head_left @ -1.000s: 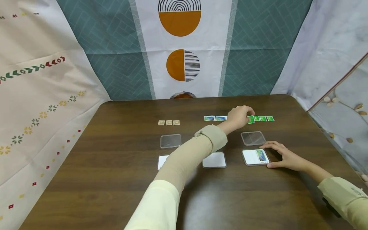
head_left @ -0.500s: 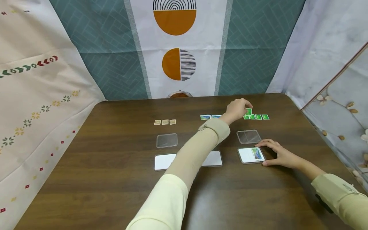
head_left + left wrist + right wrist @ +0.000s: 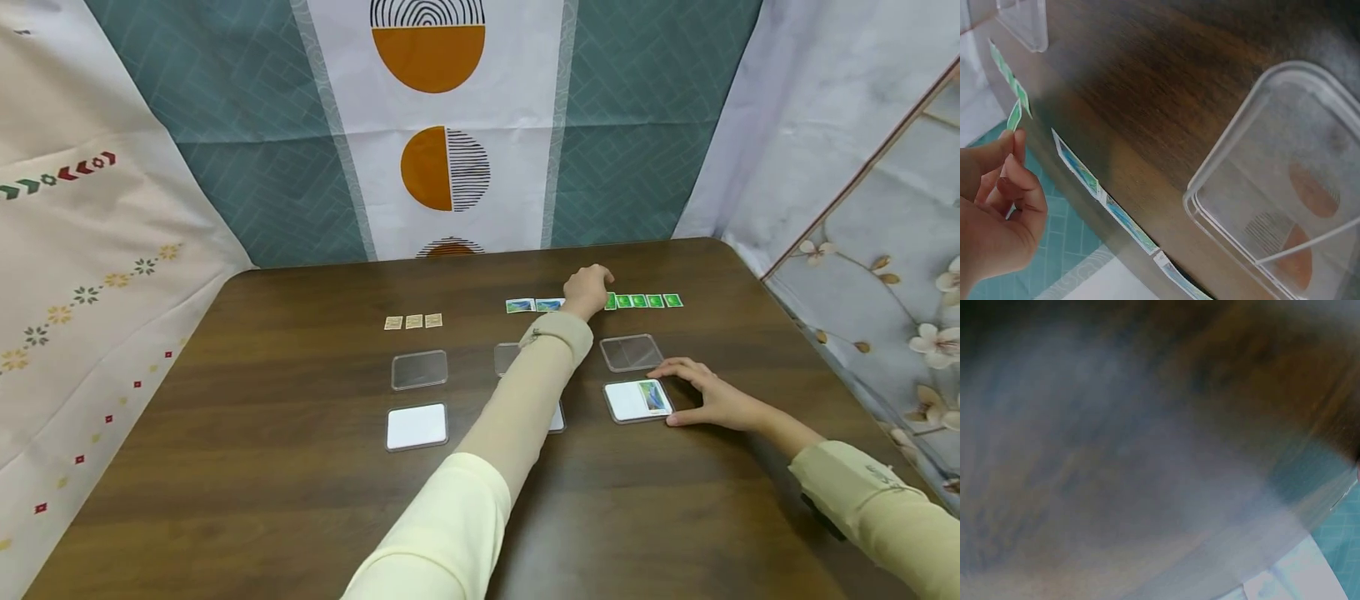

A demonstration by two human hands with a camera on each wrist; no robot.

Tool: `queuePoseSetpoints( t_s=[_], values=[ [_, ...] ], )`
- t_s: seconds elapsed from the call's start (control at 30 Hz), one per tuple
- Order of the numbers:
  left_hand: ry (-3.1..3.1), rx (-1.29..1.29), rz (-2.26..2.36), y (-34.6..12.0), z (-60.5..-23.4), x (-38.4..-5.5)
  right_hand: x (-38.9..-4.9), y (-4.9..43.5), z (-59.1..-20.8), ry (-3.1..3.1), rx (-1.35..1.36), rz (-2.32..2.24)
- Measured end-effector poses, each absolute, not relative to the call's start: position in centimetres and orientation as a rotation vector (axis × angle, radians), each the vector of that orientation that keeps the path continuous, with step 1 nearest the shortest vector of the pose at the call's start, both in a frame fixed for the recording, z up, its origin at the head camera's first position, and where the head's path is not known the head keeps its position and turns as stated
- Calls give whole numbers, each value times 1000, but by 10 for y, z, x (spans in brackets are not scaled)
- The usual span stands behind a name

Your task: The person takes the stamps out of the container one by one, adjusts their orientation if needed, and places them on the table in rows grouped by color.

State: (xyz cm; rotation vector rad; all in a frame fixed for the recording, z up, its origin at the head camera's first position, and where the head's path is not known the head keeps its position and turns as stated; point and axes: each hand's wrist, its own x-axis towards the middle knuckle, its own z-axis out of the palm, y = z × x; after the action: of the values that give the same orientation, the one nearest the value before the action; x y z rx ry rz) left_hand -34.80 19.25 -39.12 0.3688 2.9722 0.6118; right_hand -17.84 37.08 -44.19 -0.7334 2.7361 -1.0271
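My left hand (image 3: 587, 292) reaches to the table's far side, at the left end of a row of small green stamps (image 3: 637, 301). In the left wrist view its thumb and finger pinch one green stamp (image 3: 1015, 116), which stands tilted beside the row's end. Blue-green stamps (image 3: 520, 306) lie just left of that hand. My right hand (image 3: 712, 398) holds the right end of a clear plastic case (image 3: 618, 420), thumb at the near corner and fingers at the far one. A white card (image 3: 624, 401) with one blue-green stamp (image 3: 655, 396) lies in it.
Several clear lids lie behind the cases: one at right (image 3: 632, 353), one at left (image 3: 419, 370), and a middle lid (image 3: 506, 357) partly behind my left arm. A case with a white card (image 3: 417, 426) lies at left. Three beige stamps (image 3: 414, 322) lie behind it.
My left hand lifted a green stamp off the row, then moved with it toward the row's left end. The right hand kept its place at the case. The head view shifted slightly right.
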Motion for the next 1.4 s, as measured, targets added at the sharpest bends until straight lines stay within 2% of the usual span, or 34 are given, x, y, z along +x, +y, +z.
queuePoseSetpoints(
  t_s=[0.73, 1.4],
  values=[
    [3077, 310, 632, 196, -402, -362, -180, 370, -443, 2729, -725, -1048],
    [3071, 336, 643, 191, -405, -357, -179, 373, -443, 2706, -712, -1059]
  ],
)
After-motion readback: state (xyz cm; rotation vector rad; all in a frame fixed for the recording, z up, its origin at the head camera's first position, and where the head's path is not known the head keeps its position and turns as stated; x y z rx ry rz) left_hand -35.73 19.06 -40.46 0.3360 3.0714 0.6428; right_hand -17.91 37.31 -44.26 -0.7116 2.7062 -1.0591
